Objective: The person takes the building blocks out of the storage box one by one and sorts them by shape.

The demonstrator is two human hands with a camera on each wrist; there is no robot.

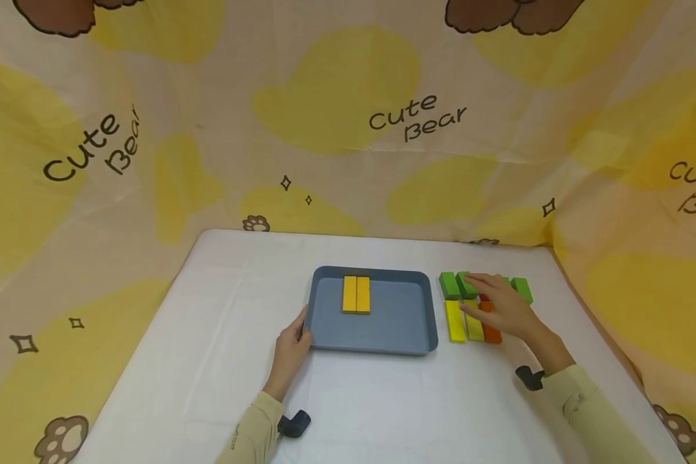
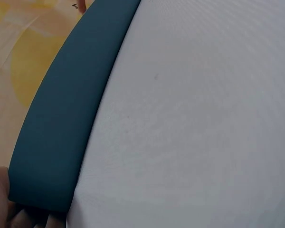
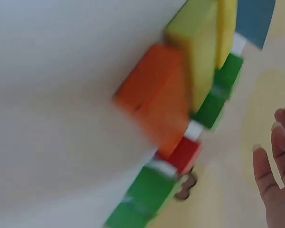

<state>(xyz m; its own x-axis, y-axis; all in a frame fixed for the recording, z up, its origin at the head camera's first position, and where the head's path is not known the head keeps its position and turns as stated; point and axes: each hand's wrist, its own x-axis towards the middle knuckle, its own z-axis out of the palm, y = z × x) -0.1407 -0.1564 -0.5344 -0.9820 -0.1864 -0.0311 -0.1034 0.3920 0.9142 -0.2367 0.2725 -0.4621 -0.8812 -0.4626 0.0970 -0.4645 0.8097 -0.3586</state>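
My left hand (image 1: pixel 290 353) grips the left edge of a blue-grey tray (image 1: pixel 397 325), thumb at the rim. In the left wrist view, fingers curl around the corner of the tray's wall (image 2: pixel 61 123). Two yellow blocks (image 1: pixel 350 294) lie side by side inside, toward the back. Over the blocks right of the tray hovers my right hand (image 1: pixel 506 310), fingers spread and holding nothing. Beneath and beside it are a bright yellow block (image 1: pixel 455 322), a yellow-green block (image 1: pixel 474 327) and an orange block (image 1: pixel 492 332). The right wrist view shows a red block (image 3: pixel 184 154) behind the orange one.
Several green blocks (image 1: pixel 449 286) form a back row right of the tray, some partly hidden by the right hand. A white tabletop (image 1: pixel 383 406) carries everything. Behind it hangs a patterned cloth (image 1: pixel 336 129), which also covers both sides.
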